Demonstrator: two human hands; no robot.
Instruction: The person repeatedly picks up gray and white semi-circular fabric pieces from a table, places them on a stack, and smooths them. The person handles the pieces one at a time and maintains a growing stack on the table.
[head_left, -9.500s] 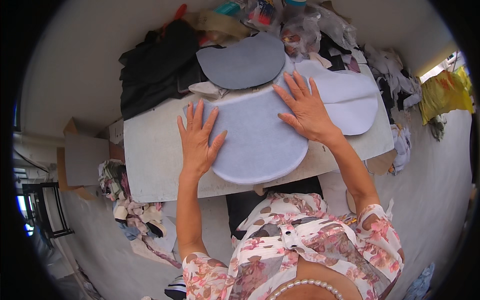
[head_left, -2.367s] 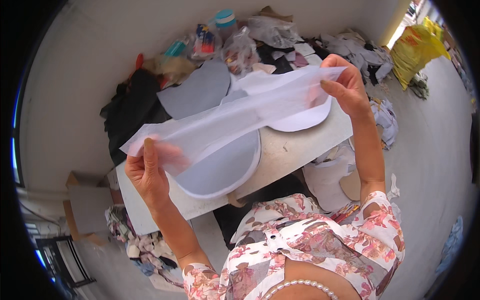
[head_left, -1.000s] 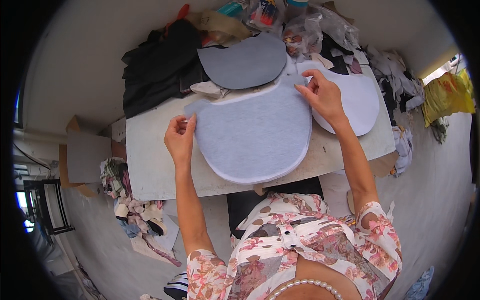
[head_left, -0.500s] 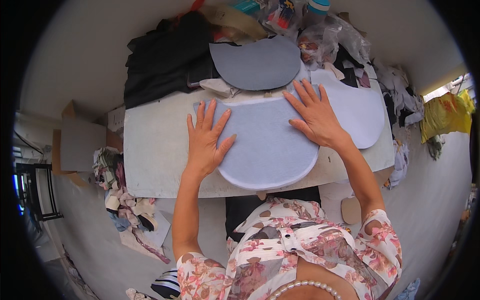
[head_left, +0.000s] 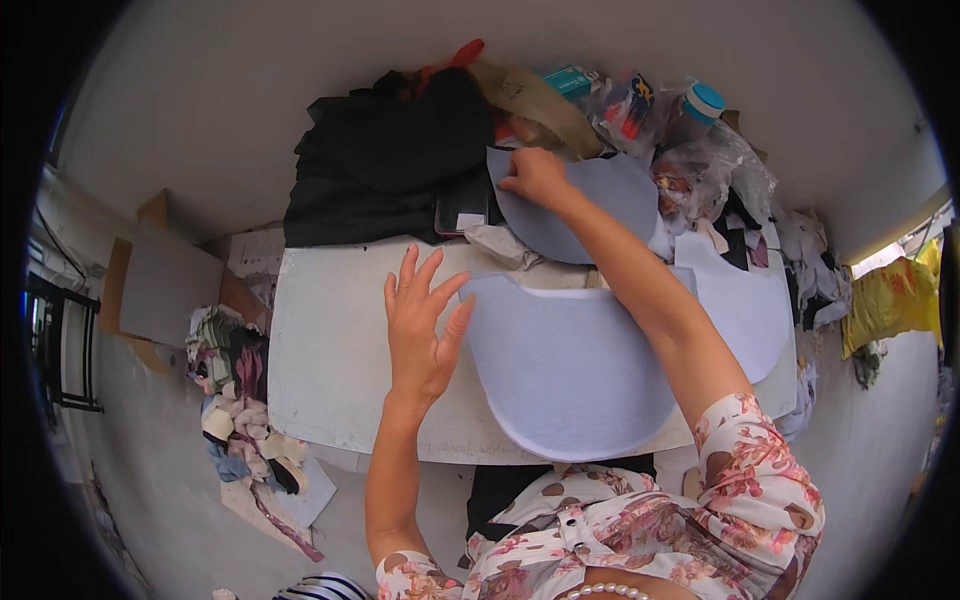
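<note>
A pale blue-grey rounded fabric panel [head_left: 570,370] with a white border lies near the table's front edge. Just left of it, my left hand [head_left: 425,330] hovers with fingers spread and nothing in them. My right arm reaches over the pale panel to a darker grey rounded panel [head_left: 615,195] at the back. There my right hand [head_left: 537,177] is closed on its upper left corner; the fingertips are partly hidden. My forearm covers part of both panels. A white panel of similar shape [head_left: 740,310] rests at the right side of the table.
Folded black fabric [head_left: 380,165] and a dark phone-like object [head_left: 462,210] occupy the back left. Clear plastic bags [head_left: 735,170] and a blue-lidded container [head_left: 703,102] crowd the back right. Cloth scraps [head_left: 240,400] are heaped beside the white table [head_left: 340,350], near a cardboard box [head_left: 165,285].
Both hands have lifted off the pale panel. My right hand has moved far forward to the dark grey panel's corner, while my left has shifted slightly aside. The view has tilted.
</note>
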